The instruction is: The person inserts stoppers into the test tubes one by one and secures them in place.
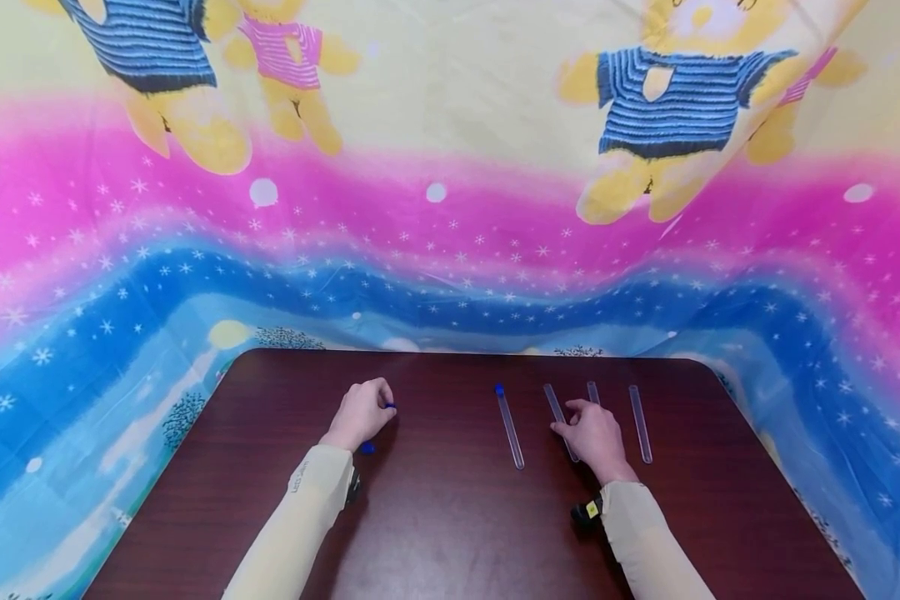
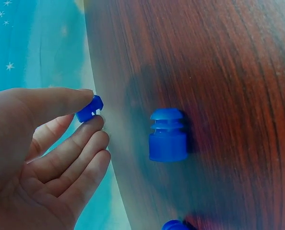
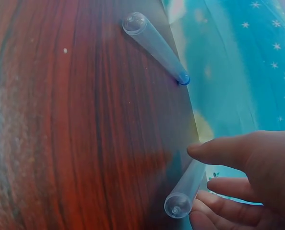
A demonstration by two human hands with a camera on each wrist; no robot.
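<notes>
My left hand (image 1: 360,414) pinches a small blue tube stopper (image 2: 89,109) between thumb and fingertips, above the table's far left part. Below it, a ribbed blue stopper (image 2: 167,136) stands on the table, and another blue stopper (image 2: 175,225) is cut off by the frame's lower edge. My right hand (image 1: 592,433) hovers at a clear test tube (image 1: 553,407) lying on the table. In the right wrist view the thumb overlaps this tube (image 3: 183,191), with the fingers spread along its other side. To its left lies a tube with a blue stopper (image 1: 510,429) in its far end.
Another clear tube (image 1: 592,392) is partly hidden behind my right hand, and one more tube (image 1: 641,425) lies to the right. The dark wooden table (image 1: 450,517) ends at a printed cloth (image 1: 450,300) hanging along its far edge and sides.
</notes>
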